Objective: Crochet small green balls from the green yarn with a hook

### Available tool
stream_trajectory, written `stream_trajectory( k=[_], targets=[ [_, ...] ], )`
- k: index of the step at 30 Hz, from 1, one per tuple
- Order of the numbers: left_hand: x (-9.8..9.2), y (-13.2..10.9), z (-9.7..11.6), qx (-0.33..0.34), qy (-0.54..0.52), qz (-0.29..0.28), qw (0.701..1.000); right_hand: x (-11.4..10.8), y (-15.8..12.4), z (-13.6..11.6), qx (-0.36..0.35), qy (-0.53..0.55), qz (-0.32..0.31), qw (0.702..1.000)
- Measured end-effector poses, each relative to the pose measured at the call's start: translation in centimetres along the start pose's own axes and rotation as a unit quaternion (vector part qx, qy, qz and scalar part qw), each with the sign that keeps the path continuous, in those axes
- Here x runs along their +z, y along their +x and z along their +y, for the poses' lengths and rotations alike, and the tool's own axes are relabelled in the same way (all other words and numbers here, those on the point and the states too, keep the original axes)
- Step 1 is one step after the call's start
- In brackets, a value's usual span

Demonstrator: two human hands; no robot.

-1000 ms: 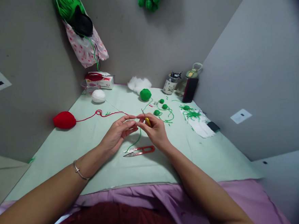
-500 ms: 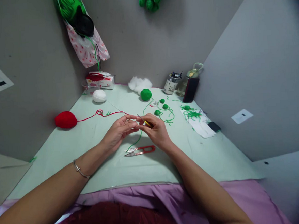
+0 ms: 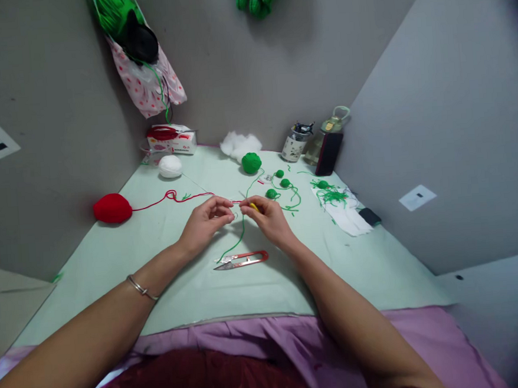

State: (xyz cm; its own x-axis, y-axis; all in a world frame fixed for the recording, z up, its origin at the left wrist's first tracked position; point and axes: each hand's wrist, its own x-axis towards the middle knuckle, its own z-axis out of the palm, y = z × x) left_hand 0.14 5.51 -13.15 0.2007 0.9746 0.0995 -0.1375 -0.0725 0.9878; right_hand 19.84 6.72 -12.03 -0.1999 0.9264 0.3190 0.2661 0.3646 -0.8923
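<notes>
Above the pale table (image 3: 195, 302), beyond the scissors (image 3: 239, 264), red yarn (image 3: 236, 202) is stretched by the right hand (image 3: 267, 218), where 1 hook (image 3: 253, 207) is gripped; the left hand's state (image 3: 205, 224) cannot be told. If slackened, the yarn could be missed.

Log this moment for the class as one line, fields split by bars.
left hand: by red yarn, grip unclear | right hand: holds yellow-handled tool | snips: lying on table | white ball: on table, beyond hands
</notes>
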Motion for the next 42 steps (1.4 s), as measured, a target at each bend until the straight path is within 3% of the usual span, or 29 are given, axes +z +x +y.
stream_trajectory(
  k=[4, 10, 16, 22, 26, 33, 38, 42],
  targets=[
    [-0.3, 0.4, -1.0, 0.022, 0.071, -0.008, 0.997, -0.8, 0.3, 0.1, 0.01, -0.034, 0.041, 0.999],
    [-1.1, 0.8, -1.7, 0.029, 0.161, -0.016, 0.986, -0.3, 0.1, 0.6, 0.015, -0.112, 0.003, 0.994],
    [-1.2, 0.8, -1.7, 0.028, 0.203, -0.028, 0.978, 1.6, 1.1, 1.8, 0.062, -0.225, -0.011, 0.972],
    [-1.3, 1.0, -1.7, 0.024, 0.233, -0.023, 0.972, 4.8, 4.5, 0.9, 0.065, -0.306, -0.032, 0.949],
    [-1.5, 1.2, -1.7, 0.032, 0.257, -0.022, 0.966, 6.1, 4.7, 0.6, 0.059, -0.343, -0.047, 0.936],
    [-1.7, 1.4, -2.3, 0.039, 0.292, -0.046, 0.954, 4.5, 3.9, 1.1, 0.079, -0.38, -0.047, 0.921],
    [-1.6, 1.3, -2.2, 0.032, 0.307, -0.029, 0.951, 4.1, 4.5, 0.9, 0.097, -0.374, -0.058, 0.921],
    [-1.7, 1.3, -2.1, 0.032, 0.308, -0.011, 0.951, 2.2, 3.4, 0.4, 0.084, -0.367, -0.088, 0.922]
  ],
)
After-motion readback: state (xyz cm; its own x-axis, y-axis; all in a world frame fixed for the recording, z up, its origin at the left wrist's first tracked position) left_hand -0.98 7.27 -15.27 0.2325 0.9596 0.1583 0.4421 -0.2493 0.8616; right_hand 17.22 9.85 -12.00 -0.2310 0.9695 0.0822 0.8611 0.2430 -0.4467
